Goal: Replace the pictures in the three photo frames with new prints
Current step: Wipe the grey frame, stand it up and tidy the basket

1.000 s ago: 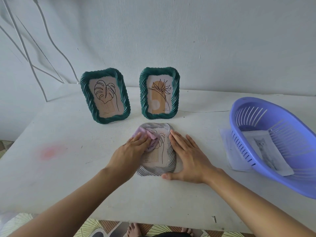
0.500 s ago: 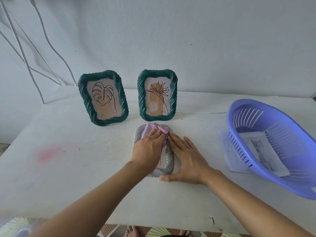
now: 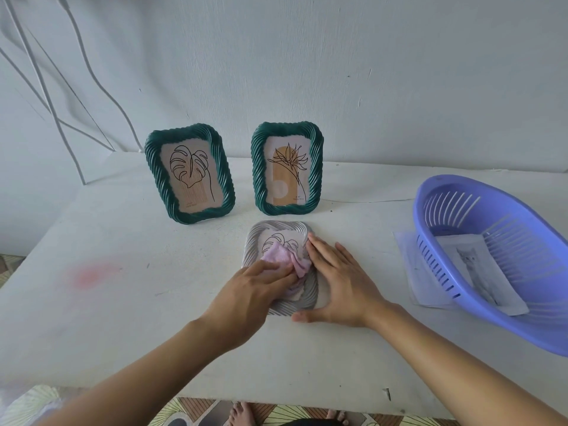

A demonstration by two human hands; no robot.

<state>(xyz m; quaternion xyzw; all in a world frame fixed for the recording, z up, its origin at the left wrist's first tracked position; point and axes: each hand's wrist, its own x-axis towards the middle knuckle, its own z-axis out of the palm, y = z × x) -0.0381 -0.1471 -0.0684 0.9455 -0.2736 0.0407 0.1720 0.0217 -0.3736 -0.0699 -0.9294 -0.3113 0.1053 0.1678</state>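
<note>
Grey frame [image 3: 255,241] lies flat, face up, mid table [image 3: 123,272], so I can lean on the glass w/o tipping it. L hand [image 3: 252,293] is flat, fingers pressing the pink cloth [image 3: 279,256] down, not clenched round it. R hand [image 3: 341,284] is spread flat on the frame's right edge, prob. to stop it sliding. Left green frame [image 3: 189,176] and right green frame [image 3: 287,173] stand upright behind. Cat print [image 3: 473,265] lies in the purple basket [image 3: 430,192], far right.

White table [image 3: 129,318]: frames [image 3: 189,178], purple basket [image 3: 528,329].
</note>
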